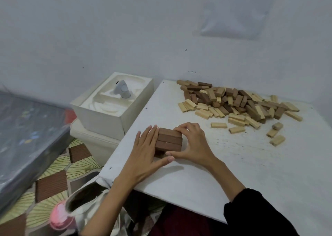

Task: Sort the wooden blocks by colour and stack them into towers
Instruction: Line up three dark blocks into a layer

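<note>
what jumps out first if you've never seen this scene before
Both hands frame a small stack of dark brown blocks near the table's front left: the left hand lies flat against its left side, the right hand curls round its right side. A loose pile of mixed light and dark blocks sprawls at the far right of the white table. A white box sits beside the table's left edge.
</note>
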Available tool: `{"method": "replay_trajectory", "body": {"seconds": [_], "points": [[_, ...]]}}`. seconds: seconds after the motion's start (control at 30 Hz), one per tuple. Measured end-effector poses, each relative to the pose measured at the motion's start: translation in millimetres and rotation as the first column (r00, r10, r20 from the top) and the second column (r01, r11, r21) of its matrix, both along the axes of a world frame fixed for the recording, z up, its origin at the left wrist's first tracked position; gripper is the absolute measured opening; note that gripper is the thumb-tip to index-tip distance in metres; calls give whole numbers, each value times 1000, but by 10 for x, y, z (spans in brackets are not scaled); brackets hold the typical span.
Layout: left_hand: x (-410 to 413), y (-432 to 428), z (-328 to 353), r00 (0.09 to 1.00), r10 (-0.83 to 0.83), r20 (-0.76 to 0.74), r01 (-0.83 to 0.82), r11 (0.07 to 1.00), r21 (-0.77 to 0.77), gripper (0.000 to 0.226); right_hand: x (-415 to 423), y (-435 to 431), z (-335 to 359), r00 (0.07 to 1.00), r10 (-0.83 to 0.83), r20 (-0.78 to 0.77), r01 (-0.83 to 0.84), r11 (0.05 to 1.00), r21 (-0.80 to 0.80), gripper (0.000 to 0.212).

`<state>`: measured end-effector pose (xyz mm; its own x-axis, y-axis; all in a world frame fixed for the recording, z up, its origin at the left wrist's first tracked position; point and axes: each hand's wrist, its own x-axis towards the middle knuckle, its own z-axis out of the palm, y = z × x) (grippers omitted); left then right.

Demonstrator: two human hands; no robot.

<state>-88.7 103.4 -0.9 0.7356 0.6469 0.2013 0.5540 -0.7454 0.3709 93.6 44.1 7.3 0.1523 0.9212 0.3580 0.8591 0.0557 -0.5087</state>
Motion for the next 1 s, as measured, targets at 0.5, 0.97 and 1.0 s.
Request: {"method": "replay_trajectory", "body": {"seconds": [0.5,0.97,1.0], "points": [[-184,172,-174,998,26,-55,-30,998,-62,118,-259,98,-210,996,-84,6,84,996,-4,81],[-193,140,-107,918,194,344,43,816,-577,112,-394,-71,-111,798,-107,-593,35,991,-131,119],[-172,149,-81,843,291,452,131,704,-698,110,-445,-97,-69,697,-112,-708,65,994,-93,115]]}}
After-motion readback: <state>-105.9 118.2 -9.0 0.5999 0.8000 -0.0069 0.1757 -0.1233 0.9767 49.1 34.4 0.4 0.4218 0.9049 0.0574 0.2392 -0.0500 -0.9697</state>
